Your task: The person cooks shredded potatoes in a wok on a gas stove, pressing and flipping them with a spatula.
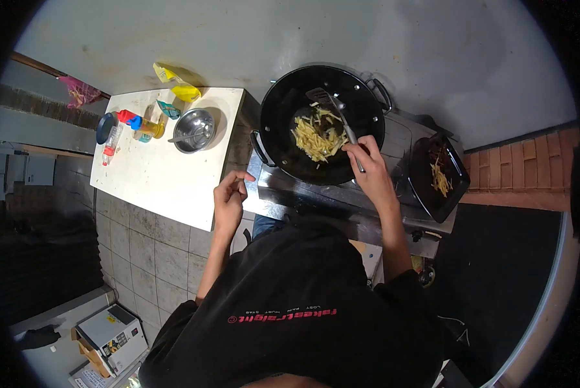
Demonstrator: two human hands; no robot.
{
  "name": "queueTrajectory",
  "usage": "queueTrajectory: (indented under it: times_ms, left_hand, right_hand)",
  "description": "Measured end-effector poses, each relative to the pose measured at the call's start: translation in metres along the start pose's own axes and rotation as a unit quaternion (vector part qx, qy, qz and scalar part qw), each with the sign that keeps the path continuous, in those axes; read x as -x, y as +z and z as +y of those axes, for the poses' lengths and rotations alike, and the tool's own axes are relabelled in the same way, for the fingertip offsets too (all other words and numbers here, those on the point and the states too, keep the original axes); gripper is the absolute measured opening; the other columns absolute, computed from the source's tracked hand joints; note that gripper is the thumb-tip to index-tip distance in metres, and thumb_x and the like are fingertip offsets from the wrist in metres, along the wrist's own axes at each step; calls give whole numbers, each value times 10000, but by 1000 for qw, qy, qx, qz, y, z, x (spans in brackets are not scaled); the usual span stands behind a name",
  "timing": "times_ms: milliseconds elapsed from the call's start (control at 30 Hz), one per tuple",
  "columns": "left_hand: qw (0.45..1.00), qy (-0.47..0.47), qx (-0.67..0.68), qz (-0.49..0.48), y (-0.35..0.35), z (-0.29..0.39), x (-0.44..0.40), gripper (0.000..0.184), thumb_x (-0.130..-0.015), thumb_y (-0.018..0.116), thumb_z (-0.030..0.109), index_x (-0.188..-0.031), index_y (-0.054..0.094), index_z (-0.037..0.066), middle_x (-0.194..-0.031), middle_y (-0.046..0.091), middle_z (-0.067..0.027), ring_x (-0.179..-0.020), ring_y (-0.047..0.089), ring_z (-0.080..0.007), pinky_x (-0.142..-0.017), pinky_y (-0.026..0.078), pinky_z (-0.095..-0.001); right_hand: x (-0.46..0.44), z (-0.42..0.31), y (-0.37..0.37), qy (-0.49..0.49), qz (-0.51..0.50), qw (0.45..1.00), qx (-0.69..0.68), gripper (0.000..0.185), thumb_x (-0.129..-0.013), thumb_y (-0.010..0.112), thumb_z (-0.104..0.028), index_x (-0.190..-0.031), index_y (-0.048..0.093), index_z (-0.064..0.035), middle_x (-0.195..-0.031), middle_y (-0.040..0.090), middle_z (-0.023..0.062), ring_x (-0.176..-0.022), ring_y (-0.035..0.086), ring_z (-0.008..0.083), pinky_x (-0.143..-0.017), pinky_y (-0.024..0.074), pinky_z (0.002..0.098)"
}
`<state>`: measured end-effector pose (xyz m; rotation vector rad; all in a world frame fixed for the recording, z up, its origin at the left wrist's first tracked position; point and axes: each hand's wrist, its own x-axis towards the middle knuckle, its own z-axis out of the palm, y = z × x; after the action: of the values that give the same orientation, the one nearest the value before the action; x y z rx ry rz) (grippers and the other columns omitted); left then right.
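Note:
My right hand (pixel 372 169) is closed around the handle of a slotted spatula (pixel 343 118). The spatula's head rests inside a large black wok (pixel 280 107), at the far edge of a heap of pale yellow fried strips (pixel 316 134), possibly potato. Left of the wok's near side, my left hand (pixel 229 195) hovers with nothing in it, the index finger stretched out and the others loosely curled. It is close to the wok's left loop handle (pixel 262 149) but apart from it.
A black tray (pixel 435 200) with more strips stands at the right. On the white table (pixel 167 184) at the left are a steel bowl (pixel 202 121) with a spoon, a yellow-bodied bottle (pixel 149 127), a yellow packet (pixel 185 92) and a dark lid-like disc (pixel 105 129).

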<state>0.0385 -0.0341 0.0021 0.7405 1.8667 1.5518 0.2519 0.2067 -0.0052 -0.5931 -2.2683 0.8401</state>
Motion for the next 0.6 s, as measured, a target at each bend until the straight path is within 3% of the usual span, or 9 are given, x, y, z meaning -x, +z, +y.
queueTrajectory:
  times_ms: [133,600]
  left_hand:
    - [1000,0,4,-4,2,0,-2,509,-642,304,-127,-1000,651,-24,-645,377,52,-590,321,-54,-548,233,-227]
    - [1000,-7,14,5,0,0,1,508,-633,303,-124,-990,651,-22,-649,381,45,-601,328,-62,-554,234,-232]
  right_hand:
    - [1,9,-1,-18,-30,998,52,194,-880,653,78,-1050,652,-15,-1000,458,127,-859,590,294,-790,499,337]
    - [-1,11,-7,-19,2,1000,23,206,-888,651,87,-1066,662,-17,-1010,463,125,-872,580,275,-787,503,316]
